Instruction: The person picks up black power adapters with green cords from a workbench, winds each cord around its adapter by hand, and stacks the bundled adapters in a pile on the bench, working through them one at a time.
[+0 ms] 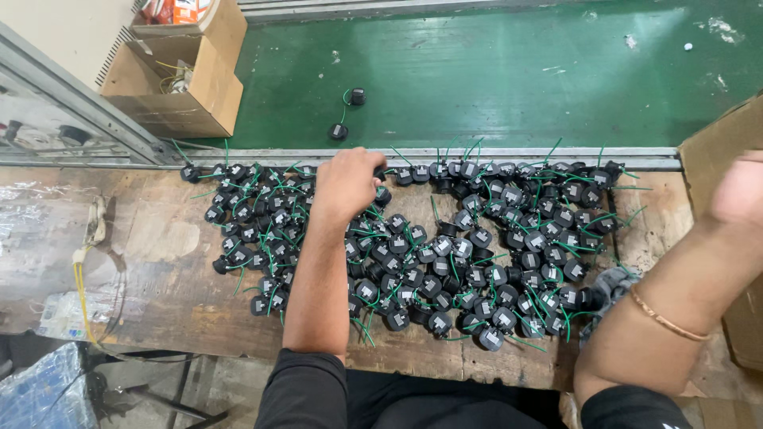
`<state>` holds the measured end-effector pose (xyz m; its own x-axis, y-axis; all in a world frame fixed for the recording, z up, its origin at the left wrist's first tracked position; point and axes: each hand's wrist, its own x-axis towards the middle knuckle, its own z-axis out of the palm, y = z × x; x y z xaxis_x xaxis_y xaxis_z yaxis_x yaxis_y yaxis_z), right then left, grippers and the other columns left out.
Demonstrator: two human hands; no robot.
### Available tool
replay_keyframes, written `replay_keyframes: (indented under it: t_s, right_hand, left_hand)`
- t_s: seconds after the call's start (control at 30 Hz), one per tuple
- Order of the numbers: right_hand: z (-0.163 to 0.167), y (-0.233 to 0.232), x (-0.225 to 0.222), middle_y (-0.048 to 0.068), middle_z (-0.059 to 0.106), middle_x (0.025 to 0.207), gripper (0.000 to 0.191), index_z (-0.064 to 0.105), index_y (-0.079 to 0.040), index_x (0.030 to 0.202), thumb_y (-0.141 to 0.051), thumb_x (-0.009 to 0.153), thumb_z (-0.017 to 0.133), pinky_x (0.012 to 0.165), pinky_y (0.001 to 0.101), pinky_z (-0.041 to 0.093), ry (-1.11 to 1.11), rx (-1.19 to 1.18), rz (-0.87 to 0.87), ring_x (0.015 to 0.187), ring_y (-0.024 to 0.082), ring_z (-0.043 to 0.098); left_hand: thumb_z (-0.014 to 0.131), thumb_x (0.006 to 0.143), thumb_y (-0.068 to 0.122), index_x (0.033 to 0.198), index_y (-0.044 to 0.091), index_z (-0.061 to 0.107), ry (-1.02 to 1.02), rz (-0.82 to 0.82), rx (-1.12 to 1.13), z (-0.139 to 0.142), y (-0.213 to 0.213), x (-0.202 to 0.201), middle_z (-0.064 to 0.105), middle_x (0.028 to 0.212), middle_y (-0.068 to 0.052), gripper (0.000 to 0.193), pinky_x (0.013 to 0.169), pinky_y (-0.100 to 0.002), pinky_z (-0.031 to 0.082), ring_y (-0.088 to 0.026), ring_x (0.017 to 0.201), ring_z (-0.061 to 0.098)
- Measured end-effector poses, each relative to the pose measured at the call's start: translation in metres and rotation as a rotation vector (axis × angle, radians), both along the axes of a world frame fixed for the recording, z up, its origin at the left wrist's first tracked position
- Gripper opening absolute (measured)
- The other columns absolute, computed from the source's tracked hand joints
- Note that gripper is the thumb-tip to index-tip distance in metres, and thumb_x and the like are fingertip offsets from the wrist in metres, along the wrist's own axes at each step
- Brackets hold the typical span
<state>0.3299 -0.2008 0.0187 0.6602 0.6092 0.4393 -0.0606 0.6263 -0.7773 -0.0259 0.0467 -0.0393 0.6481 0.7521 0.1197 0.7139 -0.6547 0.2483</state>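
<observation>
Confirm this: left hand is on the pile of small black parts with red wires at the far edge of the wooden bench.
Not quite. The head view shows the left hand on the pile of small black parts at the wooden bench's far edge, but their wires are green, not red.

Worn wooden workbench below, patched with clear tape at the left, with a yellow cable draped over its left end. Beyond the metal rail, green floor, with an open cardboard box at upper left. Another cardboard box against the right edge.
</observation>
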Motion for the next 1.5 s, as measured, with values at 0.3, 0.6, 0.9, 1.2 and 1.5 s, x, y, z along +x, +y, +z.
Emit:
replay_keyframes:
  t_s: [0.3, 0.6, 0.9, 1.2, 1.5]
  right_hand:
    - [-0.023, 0.074, -0.121, 0.008, 0.06, 0.135, 0.06, 0.043, 0.0, 0.15, -0.001, 0.095, 0.066, 0.097, 0.0293, 0.053, -0.596, -0.459, 0.719, 0.12, 0.013, 0.057]
    - [-0.033, 0.058, -0.118, 0.004, 0.064, 0.113, 0.045, 0.057, 0.001, 0.136, -0.001, 0.094, 0.072, 0.082, 0.0264, 0.052, -0.27, -0.408, 0.889, 0.103, 0.01, 0.059]
    - [-0.047, 0.065, -0.136, 0.003, 0.062, 0.108, 0.022, 0.066, 0.003, 0.12, -0.011, 0.102, 0.068, 0.085, 0.0245, 0.046, -0.542, -0.491, 1.336, 0.101, 0.009, 0.055]
    - [-0.053, 0.061, -0.155, 0.003, 0.063, 0.1, 0.029, 0.066, 0.0, 0.114, -0.016, 0.096, 0.082, 0.081, 0.0288, 0.052, -0.474, -0.461, 1.337, 0.093, 0.012, 0.059]
    - [-0.023, 0.053, -0.146, 0.0, 0.065, 0.082, 0.03, 0.062, -0.005, 0.087, -0.013, 0.086, 0.091, 0.069, 0.0267, 0.052, -0.667, -0.354, 0.887, 0.078, 0.009, 0.059]
  left_hand:
    - [0.065, 0.091, 0.009, 0.142, 0.024, 0.059, -0.458, -0.505, 0.356, 0.056, -0.093, 0.025, 0.06, 0.124, -0.001, 0.054, 0.121, -0.064, 0.029, -0.02, 0.13, 0.056]
    - [0.069, 0.1, 0.011, 0.142, 0.023, 0.059, -0.88, -0.609, 0.058, 0.064, -0.096, 0.011, 0.062, 0.147, -0.003, 0.044, 0.125, -0.044, 0.04, -0.024, 0.139, 0.057]
    - [0.067, 0.104, 0.005, 0.131, 0.005, 0.07, -1.011, -0.596, -0.896, 0.048, -0.082, 0.011, 0.074, 0.116, -0.008, 0.027, 0.094, -0.03, 0.057, -0.013, 0.105, 0.069]
    - [0.08, 0.084, -0.005, 0.104, 0.009, 0.072, -1.119, -0.773, -0.314, 0.058, -0.094, 0.007, 0.074, 0.097, -0.005, 0.026, 0.103, -0.037, 0.058, -0.02, 0.1, 0.074]
    - [0.078, 0.086, 0.005, 0.108, 0.005, 0.073, -1.009, -0.966, -0.02, 0.065, -0.09, 0.019, 0.074, 0.116, -0.008, 0.022, 0.097, -0.04, 0.061, -0.028, 0.107, 0.074]
